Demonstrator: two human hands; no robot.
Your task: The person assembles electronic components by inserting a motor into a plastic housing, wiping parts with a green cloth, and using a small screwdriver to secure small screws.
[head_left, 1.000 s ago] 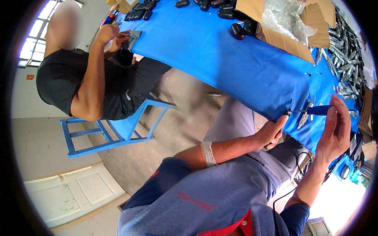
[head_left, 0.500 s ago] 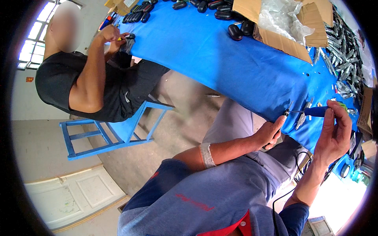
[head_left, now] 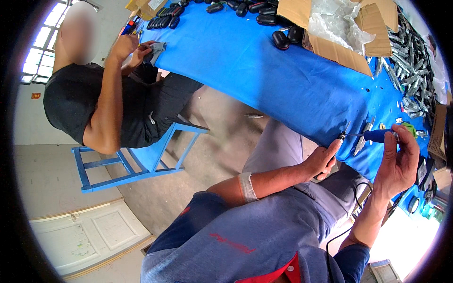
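Note:
My left hand (head_left: 323, 161) is closed around a slim dark-handled tool (head_left: 342, 136) with a thin metal tip pointing up; most of its handle is hidden in the fingers. My right hand (head_left: 398, 165) pinches the end of a screwdriver (head_left: 376, 136) with a blue handle. Its thin shaft points left and meets the top of the dark-handled tool, though exact contact is too small to tell. Just behind the shaft, several silvery metal parts (head_left: 362, 141) lie on the blue cloth (head_left: 302, 99) near the table edge.
A cardboard box (head_left: 342, 54) with clear plastic wrap stands at the back. Right of it is a heap of grey metal parts (head_left: 413, 70). Black oval cases (head_left: 280, 40) lie at the far side. Another person (head_left: 89, 99) works at the left beside a blue chair (head_left: 127, 174).
My right hand and the screwdriver have shifted very slightly; my left hand stays put. The other person's hands have moved, and a grey piece now shows in them.

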